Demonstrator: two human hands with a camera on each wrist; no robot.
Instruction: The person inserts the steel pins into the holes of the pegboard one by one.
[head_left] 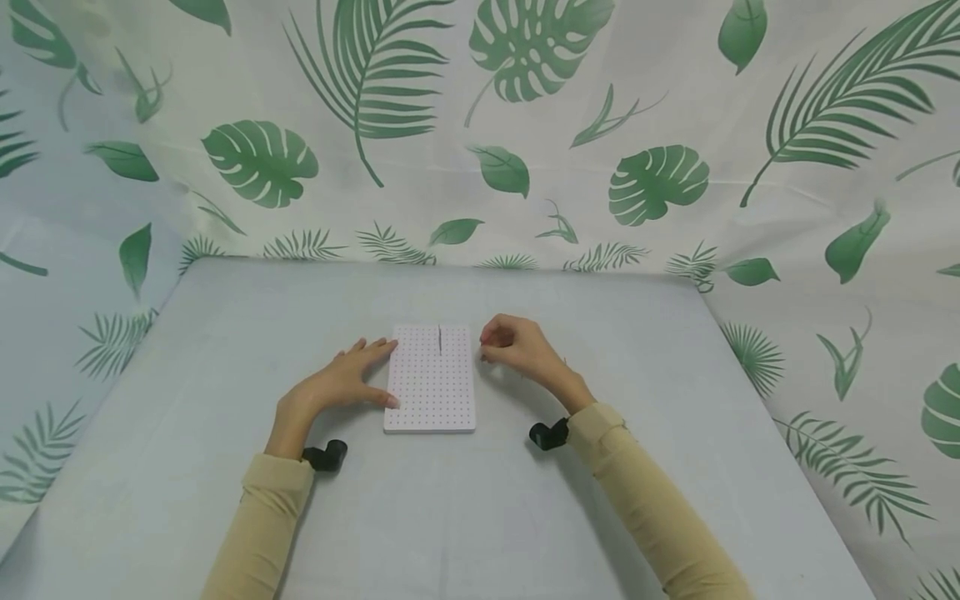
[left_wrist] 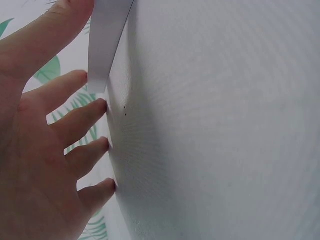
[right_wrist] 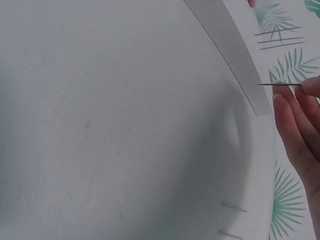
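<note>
A white board (head_left: 431, 392) with rows of small holes lies flat on the table, its side face (right_wrist: 235, 55) showing in the right wrist view. My left hand (head_left: 341, 379) has its fingers spread along the board's left side, with the thumb (head_left: 386, 401) on its near left edge. Several thin dark pins (right_wrist: 280, 38) stand upright in the far part of the board. Just off the board's right edge, my right hand (head_left: 521, 346) pinches another thin pin (right_wrist: 280, 84) between thumb and fingertips; the head view hides this pin.
Two more pins (right_wrist: 234, 206) lie on the pale table cover (head_left: 442, 517) near my right hand. A cloth with green leaves (head_left: 495, 167) hangs behind and at both sides. Black wrist cameras (head_left: 551, 434) sit at each cuff.
</note>
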